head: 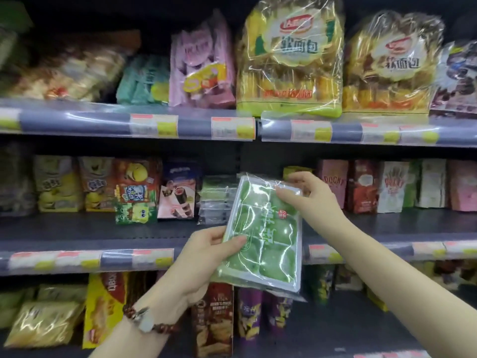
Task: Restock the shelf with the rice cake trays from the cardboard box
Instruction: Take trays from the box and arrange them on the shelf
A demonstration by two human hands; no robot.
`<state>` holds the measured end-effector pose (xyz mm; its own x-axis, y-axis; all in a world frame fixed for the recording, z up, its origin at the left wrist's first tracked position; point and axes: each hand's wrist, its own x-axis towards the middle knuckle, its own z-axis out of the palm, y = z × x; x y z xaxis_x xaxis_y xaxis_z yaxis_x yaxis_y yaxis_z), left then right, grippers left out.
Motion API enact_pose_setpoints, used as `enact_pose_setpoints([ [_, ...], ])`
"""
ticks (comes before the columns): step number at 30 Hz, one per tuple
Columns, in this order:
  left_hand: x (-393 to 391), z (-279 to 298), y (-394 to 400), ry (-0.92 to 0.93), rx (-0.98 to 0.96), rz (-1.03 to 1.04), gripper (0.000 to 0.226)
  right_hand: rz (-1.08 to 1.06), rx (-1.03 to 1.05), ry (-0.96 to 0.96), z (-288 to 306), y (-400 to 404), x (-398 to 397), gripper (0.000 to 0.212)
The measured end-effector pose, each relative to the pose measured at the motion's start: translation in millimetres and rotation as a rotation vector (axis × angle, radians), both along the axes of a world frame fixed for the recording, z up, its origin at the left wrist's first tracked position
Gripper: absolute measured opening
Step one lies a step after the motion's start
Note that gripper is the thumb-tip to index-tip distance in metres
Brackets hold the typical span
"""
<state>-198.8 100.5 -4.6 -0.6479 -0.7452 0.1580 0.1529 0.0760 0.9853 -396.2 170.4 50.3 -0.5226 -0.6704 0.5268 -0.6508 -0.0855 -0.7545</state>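
Note:
I hold a clear-wrapped tray of green rice cakes [263, 236] tilted in front of the middle shelf [77, 228]. My left hand [206, 251] grips its lower left edge, thumb on top. My right hand [307, 195] pinches its upper right corner. Behind the tray, a stack of similar trays [216, 202] lies on the middle shelf. The cardboard box is out of view.
Snack boxes [139, 187] stand left of the stack and Pocky boxes [361, 187] to the right. Large bread bags [289, 58] fill the upper shelf. Bags and boxes [214, 321] sit on the lower shelf. Price-tag rails [232, 127] run along each shelf edge.

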Motion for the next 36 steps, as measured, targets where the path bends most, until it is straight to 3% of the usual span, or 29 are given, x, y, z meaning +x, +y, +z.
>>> enact_pose_setpoints([
  [4,2.1,13.6,-17.7,0.021,0.016,0.057,0.021,0.056,0.053,-0.136,-2.7,-8.9,5.2,0.069],
  [9,-10.2,30.8,-34.1,0.051,0.11,0.069,0.044,0.277,0.102,-0.417,-6.4,2.5,12.4,0.054],
  [13,-31.5,50.4,-43.2,0.083,0.211,0.071,0.017,0.371,0.09,-0.509,-5.8,7.6,13.1,0.052],
  [16,-48.3,62.5,-48.1,0.094,0.285,0.066,0.032,0.399,0.058,-0.514,-1.7,11.5,8.7,0.053],
  [21,-75.7,73.4,-44.3,0.131,0.4,-0.027,0.012,0.339,-0.013,-0.598,-2.3,11.7,-9.9,0.053],
  [26,-86.8,71.4,-37.7,0.276,0.503,-0.256,0.034,0.294,-0.124,-0.757,2.7,10.0,-34.2,0.045],
  [31,-90.0,57.1,-36.5,0.184,0.222,-0.286,0.036,0.235,-0.132,-0.708,3.1,-1.0,-47.8,0.045],
  [34,-93.0,55.4,-38.4,0.1,0.047,-0.088,0.042,0.167,-0.09,-0.631,2.7,-7.0,-50.1,0.043],
  [36,-94.5,57.9,-41.6,0.019,-0.099,0.079,0.047,0.064,-0.014,-0.482,4.0,-10.7,-51.0,0.042],
])
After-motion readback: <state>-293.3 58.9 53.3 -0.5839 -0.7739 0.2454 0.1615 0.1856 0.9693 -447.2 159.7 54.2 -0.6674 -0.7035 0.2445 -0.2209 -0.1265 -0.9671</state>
